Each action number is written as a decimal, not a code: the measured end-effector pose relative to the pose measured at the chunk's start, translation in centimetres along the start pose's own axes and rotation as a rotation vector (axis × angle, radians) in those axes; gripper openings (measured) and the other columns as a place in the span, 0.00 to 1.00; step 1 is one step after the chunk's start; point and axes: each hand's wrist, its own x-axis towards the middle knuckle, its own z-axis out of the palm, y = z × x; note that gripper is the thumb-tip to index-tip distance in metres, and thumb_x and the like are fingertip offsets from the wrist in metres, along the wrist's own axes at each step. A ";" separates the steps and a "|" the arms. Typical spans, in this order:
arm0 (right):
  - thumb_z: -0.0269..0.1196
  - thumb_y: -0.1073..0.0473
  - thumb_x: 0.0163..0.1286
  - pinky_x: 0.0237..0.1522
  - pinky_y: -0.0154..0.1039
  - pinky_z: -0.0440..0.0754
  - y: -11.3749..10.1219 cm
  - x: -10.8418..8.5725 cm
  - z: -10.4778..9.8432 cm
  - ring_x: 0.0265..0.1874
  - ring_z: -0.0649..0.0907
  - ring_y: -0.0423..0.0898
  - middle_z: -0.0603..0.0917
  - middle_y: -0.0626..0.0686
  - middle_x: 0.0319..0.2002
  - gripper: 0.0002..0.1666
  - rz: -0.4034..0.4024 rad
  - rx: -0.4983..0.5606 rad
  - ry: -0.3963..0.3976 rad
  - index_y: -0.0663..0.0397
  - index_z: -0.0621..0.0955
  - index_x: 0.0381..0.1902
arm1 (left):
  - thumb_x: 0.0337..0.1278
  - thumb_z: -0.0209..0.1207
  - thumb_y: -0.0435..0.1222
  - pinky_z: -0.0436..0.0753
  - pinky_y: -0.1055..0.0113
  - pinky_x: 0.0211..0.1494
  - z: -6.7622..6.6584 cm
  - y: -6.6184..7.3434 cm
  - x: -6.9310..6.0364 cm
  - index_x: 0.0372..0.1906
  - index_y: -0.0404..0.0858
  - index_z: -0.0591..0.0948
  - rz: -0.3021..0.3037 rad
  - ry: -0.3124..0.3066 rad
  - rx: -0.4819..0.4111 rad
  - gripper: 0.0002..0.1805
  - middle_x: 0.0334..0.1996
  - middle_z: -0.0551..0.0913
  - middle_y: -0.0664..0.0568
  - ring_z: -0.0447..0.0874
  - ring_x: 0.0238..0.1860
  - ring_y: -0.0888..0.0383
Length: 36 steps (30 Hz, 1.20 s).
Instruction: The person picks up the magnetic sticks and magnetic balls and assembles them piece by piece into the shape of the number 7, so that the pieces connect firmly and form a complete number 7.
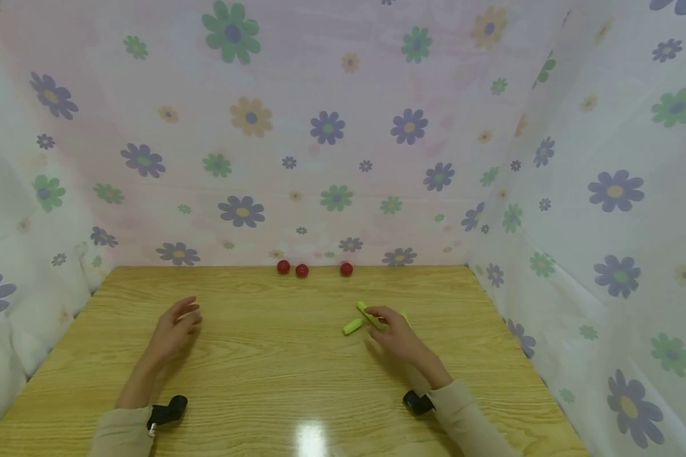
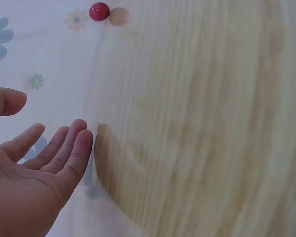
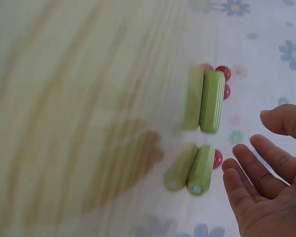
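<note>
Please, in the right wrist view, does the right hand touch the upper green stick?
Apart. The right wrist view shows a gap, with the floral cloth behind, between the right hand and the upper green stick.

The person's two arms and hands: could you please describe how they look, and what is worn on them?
The left hand and right hand are bare, with no gloves or visible rings. The left sleeve and right sleeve are plain beige. A small black device sits at each cuff, left and right.
</note>
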 end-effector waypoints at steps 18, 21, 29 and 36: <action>0.59 0.61 0.79 0.69 0.59 0.73 -1.0 0.7 1.9 0.71 0.73 0.64 0.74 0.66 0.70 0.28 0.072 0.018 -0.092 0.68 0.71 0.72 | 0.84 0.46 0.38 0.83 0.77 0.49 1.9 0.0 0.3 0.76 0.23 0.60 0.002 0.039 -0.077 0.29 0.67 0.70 0.22 0.81 0.44 0.78; 0.59 0.61 0.80 0.70 0.60 0.72 -1.1 0.9 2.0 0.72 0.71 0.64 0.72 0.67 0.72 0.29 0.088 0.005 -0.107 0.68 0.70 0.73 | 0.83 0.47 0.36 0.83 0.77 0.48 2.3 0.0 0.5 0.75 0.22 0.62 0.016 0.054 -0.101 0.28 0.64 0.73 0.23 0.82 0.42 0.77; 0.60 0.68 0.77 0.67 0.60 0.75 -1.2 1.7 2.6 0.68 0.76 0.64 0.76 0.68 0.67 0.27 0.092 -0.010 -0.123 0.70 0.72 0.70 | 0.82 0.49 0.34 0.84 0.76 0.48 3.5 0.2 1.3 0.73 0.22 0.64 0.022 0.047 -0.151 0.26 0.60 0.78 0.31 0.84 0.42 0.73; 0.61 0.72 0.74 0.63 0.58 0.78 -1.5 2.4 3.2 0.62 0.81 0.62 0.82 0.66 0.61 0.23 0.074 -0.048 -0.131 0.71 0.76 0.64 | 0.82 0.48 0.33 0.84 0.75 0.49 4.5 0.5 2.0 0.74 0.22 0.63 0.006 0.035 -0.174 0.26 0.63 0.74 0.25 0.84 0.42 0.72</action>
